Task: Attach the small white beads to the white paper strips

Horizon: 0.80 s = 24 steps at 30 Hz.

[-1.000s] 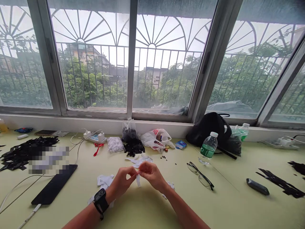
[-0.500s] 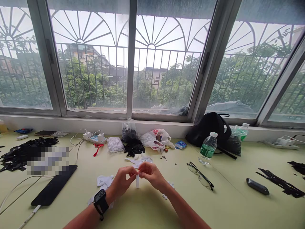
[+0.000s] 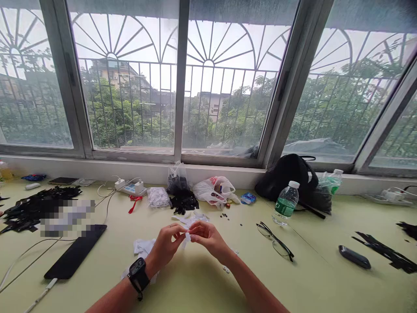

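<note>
A small white strip [image 3: 187,238], cloth or paper I cannot tell, is pinched between my two hands above the table. My left hand [image 3: 164,246], with a black watch on its wrist, grips the strip's left side with thumb and forefinger. My right hand [image 3: 210,241] pinches it from the right, fingertips almost touching the left ones. The strip looks bent, with part hanging below the fingers. Flat white pieces [image 3: 142,247] lie beside and under my left wrist, and more white strips [image 3: 192,218] lie just beyond my hands. Small white button-like discs [image 3: 226,269] sit by my right forearm.
Glasses [image 3: 275,241] and a water bottle [image 3: 286,203] stand to the right, near a black bag [image 3: 283,178]. A dark tablet-like slab [image 3: 76,252] with a cable, and black strips [image 3: 39,206], lie left. Plastic bags [image 3: 215,191] line the windowsill side. Small dark discs [image 3: 224,215] are scattered ahead.
The white strip hung straight down from my fingertips; now it is bent and turned up between them. Both hands stay in nearly the same place, with fingers slightly shifted.
</note>
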Tool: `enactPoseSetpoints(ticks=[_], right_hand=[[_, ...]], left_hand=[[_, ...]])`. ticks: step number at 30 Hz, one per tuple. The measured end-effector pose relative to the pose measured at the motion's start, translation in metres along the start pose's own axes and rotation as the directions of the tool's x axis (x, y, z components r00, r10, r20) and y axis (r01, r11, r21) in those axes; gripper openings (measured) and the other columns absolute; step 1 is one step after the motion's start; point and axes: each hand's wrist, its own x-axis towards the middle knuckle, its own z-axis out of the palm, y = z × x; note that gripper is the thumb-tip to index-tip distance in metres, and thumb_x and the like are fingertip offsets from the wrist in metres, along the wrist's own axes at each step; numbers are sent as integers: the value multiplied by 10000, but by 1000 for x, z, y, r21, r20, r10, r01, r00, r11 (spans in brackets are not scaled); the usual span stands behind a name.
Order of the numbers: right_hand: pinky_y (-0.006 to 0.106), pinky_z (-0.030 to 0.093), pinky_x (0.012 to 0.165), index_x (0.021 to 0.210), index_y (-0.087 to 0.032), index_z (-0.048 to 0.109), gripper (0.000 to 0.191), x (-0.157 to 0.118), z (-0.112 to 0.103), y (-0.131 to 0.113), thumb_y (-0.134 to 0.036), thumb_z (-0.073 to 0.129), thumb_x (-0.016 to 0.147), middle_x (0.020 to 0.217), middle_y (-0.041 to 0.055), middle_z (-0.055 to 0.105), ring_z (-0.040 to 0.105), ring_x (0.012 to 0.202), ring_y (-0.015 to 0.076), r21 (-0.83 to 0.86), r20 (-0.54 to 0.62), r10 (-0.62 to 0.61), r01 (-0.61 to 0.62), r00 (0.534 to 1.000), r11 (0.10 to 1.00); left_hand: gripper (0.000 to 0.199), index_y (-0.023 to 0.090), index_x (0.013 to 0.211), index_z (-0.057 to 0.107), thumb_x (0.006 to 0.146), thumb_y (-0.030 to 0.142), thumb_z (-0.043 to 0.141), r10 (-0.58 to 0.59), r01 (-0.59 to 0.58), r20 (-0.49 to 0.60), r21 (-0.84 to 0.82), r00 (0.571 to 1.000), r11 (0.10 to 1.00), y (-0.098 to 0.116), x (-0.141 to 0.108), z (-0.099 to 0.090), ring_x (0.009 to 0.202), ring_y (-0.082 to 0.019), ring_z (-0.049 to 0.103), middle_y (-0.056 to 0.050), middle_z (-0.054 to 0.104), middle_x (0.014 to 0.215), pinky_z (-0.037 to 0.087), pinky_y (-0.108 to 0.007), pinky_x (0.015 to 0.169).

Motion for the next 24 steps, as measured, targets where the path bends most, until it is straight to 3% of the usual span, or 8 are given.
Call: enactPoseSetpoints(ticks=[7, 24], right_hand=[[377, 519, 924, 1045, -210, 708, 363, -3, 1, -3, -410, 872, 791, 1042, 79, 767, 703, 1023, 243, -10, 26, 14, -14, 1000, 1000], [381, 523, 965, 1062, -194, 720, 346, -4, 7, -15, -364, 871, 800, 1070, 74, 743, 702, 1044, 240, 26, 114, 27, -30, 993, 999]], left_hand=[[144, 209, 877, 754, 946, 252, 635, -42, 45, -39, 86, 998, 995, 1, 0, -2, 709, -178, 631, -41, 737, 823, 488, -294, 688], [86, 223, 869, 690, 913, 244, 619, -112, 115, -29, 204, 993, 972, 1, -5, 2, 616, -160, 594, -21, 701, 833, 424, -261, 589]])
